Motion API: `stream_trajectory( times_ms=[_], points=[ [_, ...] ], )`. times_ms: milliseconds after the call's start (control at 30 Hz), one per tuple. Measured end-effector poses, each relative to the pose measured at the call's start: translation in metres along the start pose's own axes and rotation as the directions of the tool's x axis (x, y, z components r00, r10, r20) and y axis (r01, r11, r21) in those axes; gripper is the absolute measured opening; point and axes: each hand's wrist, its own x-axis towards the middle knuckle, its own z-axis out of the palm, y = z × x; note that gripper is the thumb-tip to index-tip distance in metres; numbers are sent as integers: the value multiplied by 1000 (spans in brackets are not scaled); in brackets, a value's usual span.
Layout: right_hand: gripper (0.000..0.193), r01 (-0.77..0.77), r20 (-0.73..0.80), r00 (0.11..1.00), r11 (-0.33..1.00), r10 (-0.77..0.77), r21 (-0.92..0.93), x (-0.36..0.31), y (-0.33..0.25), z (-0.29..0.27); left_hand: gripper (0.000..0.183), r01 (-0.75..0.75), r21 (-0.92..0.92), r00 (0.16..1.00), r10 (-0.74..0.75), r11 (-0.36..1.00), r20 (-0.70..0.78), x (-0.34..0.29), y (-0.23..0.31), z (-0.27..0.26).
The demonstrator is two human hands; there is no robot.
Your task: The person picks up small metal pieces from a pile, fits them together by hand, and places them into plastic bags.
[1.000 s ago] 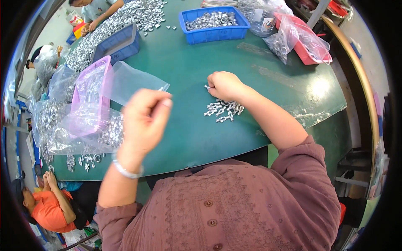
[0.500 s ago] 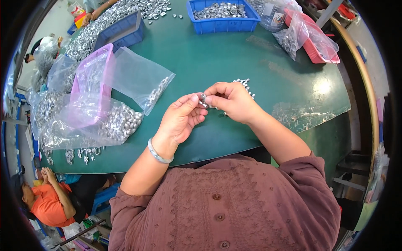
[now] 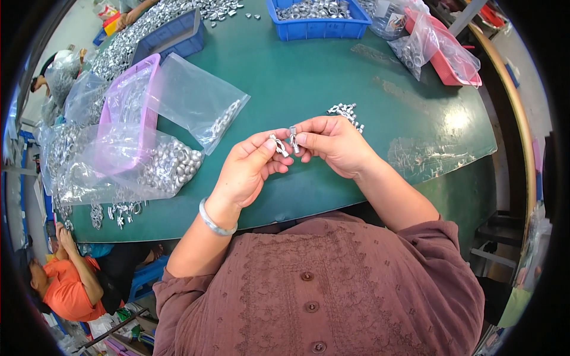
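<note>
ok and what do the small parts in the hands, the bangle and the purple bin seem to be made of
Small parts: probably metal, silvery and shiny, judging by their grey colour and bright glints.
Bangle: pale, smooth and glossy; stone, glass or plastic, the look leaves it open.
Purple bin: likely plastic, given its even tint and smooth rim.

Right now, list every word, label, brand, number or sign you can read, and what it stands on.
No text is clear enough to quote.
Label on the clear bottle: too small and blurred.
Blue bin at top centre: faint marks, too small.
Metal pieces in the left hand and right hand: no readable text.
</note>
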Motion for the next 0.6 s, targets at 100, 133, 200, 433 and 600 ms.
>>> stream_trajectory(
  times_ms=[100, 133, 200, 433, 600],
  points=[
    [16, 94, 4, 996, 989, -94, -114, -2, 3, 4, 26, -37, 107, 997, 45, 994, -66, -4, -2, 4],
    [14, 150, 11, 989, 976, -150, -158, -4, 4, 6, 23, -121, 168, 989, 133, 978, -65, -4, -5, 4],
    [12, 315, 31, 947, 905, -320, -285, -6, 9, 10, 19, -281, 286, 951, 305, 916, -43, -4, -11, 5],
    [11, 600, 178, 716, 465, -675, -652, -11, 8, 18, 25, -547, 687, 743, 656, 478, 135, -10, -15, 8],
    [12, 594, 187, 708, 432, -681, -679, -12, 9, 17, 19, -483, 609, 815, 578, 629, 49, -11, -14, 9]
  ],
)
